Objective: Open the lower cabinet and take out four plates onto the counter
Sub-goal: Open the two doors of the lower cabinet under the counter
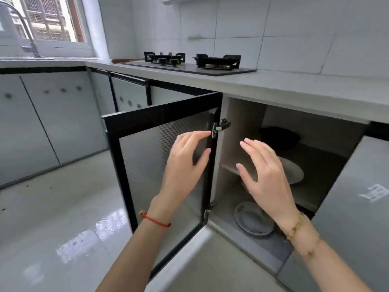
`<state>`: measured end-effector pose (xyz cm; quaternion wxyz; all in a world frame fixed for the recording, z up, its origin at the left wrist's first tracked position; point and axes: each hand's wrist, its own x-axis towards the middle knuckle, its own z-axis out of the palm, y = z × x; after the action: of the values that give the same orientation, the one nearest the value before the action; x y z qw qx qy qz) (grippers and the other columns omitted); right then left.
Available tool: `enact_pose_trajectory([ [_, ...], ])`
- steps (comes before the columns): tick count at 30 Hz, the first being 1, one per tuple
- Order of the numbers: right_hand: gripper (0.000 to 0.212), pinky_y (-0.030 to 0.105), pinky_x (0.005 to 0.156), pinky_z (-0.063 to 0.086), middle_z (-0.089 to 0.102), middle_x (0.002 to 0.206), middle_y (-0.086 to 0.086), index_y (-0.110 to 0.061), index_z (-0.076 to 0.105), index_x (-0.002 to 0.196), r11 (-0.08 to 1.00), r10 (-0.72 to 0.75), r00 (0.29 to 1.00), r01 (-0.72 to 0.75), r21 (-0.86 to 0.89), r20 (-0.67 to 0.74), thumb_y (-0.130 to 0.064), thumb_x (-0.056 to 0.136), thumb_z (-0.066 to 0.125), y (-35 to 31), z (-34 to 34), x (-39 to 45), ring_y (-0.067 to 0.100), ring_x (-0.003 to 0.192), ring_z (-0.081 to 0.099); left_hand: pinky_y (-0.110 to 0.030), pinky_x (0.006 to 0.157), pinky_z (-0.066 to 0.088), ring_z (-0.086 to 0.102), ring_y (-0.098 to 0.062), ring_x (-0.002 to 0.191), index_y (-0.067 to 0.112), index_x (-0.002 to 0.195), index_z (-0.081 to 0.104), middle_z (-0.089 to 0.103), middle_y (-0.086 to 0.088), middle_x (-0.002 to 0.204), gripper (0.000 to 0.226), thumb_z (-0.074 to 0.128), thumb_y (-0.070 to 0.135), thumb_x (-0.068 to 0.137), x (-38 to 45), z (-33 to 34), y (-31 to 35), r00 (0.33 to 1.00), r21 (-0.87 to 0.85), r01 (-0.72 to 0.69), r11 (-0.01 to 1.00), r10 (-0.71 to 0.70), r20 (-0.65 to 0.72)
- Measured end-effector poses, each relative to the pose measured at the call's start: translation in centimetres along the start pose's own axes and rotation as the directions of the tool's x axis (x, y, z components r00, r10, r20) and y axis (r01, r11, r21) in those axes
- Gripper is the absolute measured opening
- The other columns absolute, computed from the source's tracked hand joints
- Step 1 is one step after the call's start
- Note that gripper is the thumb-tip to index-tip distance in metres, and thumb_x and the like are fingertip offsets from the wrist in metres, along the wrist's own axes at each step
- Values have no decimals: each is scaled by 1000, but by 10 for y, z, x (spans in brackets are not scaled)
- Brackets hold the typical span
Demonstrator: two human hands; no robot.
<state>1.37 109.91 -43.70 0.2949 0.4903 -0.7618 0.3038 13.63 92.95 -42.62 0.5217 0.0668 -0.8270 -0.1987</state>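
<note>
With the lower cabinet door (160, 165) swung wide to the left on its hinge (221, 125), a person's two hands hang in front of the opening, neither touching anything. Left of the left hand (183, 165), the door's black frame stands out over bare, glossy floor (52, 207), with clear room beyond its free edge. That hand is spread loose and empty, fingertips just short of the hinged edge of the door, a red cord bracelet (155, 220) at the wrist. Between the two hands lies the cabinet's side wall and an open gap.

The right hand (267, 178) is likewise relaxed, fingers splayed and gripping nothing, poised before the cabinet mouth with a gold chain bracelet (296, 226) on the wrist. Behind it, on the inner shelf (229, 168), sits a white plate (294, 171), partly hidden by the fingers. Below the hand, on the cabinet floor, rests a stack of white plates (250, 220) near the front lip. Farther back and above, a dark dish (280, 137) sits in shadow. Right of the hand, a closed grey door (353, 207) bounds the opening. Overhead, the counter (294, 89) edge runs bare beside a gas hob (189, 62).
</note>
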Motion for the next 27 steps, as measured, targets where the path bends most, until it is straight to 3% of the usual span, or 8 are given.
enact_pose_trajectory([
  [4, 48, 34, 116, 30, 45, 144, 0, -15, 44, 140, 984, 109, 986, -125, -125, -129, -25, 95, 54, 43, -43, -15, 14, 138, 34, -14, 104, 36, 46, -2, 124, 22, 133, 52, 58, 10, 129, 43, 62, 27, 91, 8, 71, 35, 975, -175, 55, 983, -15, 222],
  [9, 48, 39, 115, 32, 44, 143, 6, -10, 43, 139, 935, 179, 950, -245, -257, -255, -20, 94, 54, 85, -91, -31, 21, 137, 36, -24, 107, 36, 44, -7, 130, 24, 141, 42, 51, 9, 141, 55, 62, 33, 91, 18, 155, 89, 891, -360, 141, 922, 40, 452],
  [13, 52, 37, 117, 27, 39, 147, 7, -9, 37, 143, 890, 211, 941, -296, -346, -264, -22, 94, 52, 109, -120, -37, 22, 141, 30, -23, 104, 33, 40, -13, 134, 20, 147, 33, 43, 2, 149, 65, 61, 36, 91, 24, 204, 125, 811, -415, 213, 885, 77, 581],
  [15, 53, 38, 118, 26, 37, 149, 7, -9, 36, 144, 861, 225, 940, -315, -400, -258, -24, 95, 51, 116, -129, -38, 23, 142, 29, -30, 110, 35, 36, -16, 139, 19, 150, 28, 38, 0, 152, 69, 61, 36, 91, 26, 221, 138, 769, -438, 263, 859, 88, 633],
  [18, 55, 37, 119, 24, 34, 152, 6, -9, 32, 146, 817, 258, 937, -341, -465, -234, -26, 95, 49, 121, -137, -38, 23, 143, 26, -40, 115, 34, 32, -20, 142, 15, 152, 22, 33, -4, 156, 74, 60, 36, 92, 29, 239, 152, 728, -460, 307, 833, 106, 677],
  [21, 56, 37, 119, 23, 31, 153, 5, -11, 30, 147, 788, 292, 929, -368, -493, -226, -28, 96, 47, 124, -140, -38, 22, 144, 25, -41, 114, 36, 35, -19, 141, 15, 151, 23, 37, -3, 154, 74, 60, 36, 91, 29, 249, 160, 714, -500, 378, 779, 99, 693],
  [27, 58, 39, 119, 22, 28, 156, 3, -14, 25, 149, 775, 324, 927, -375, -508, -190, -32, 97, 44, 116, -145, -41, 21, 145, 22, -19, 99, 37, 47, -12, 129, 13, 143, 37, 50, -1, 141, 61, 63, 30, 91, 19, 246, 157, 790, -556, 321, 767, 107, 604],
])
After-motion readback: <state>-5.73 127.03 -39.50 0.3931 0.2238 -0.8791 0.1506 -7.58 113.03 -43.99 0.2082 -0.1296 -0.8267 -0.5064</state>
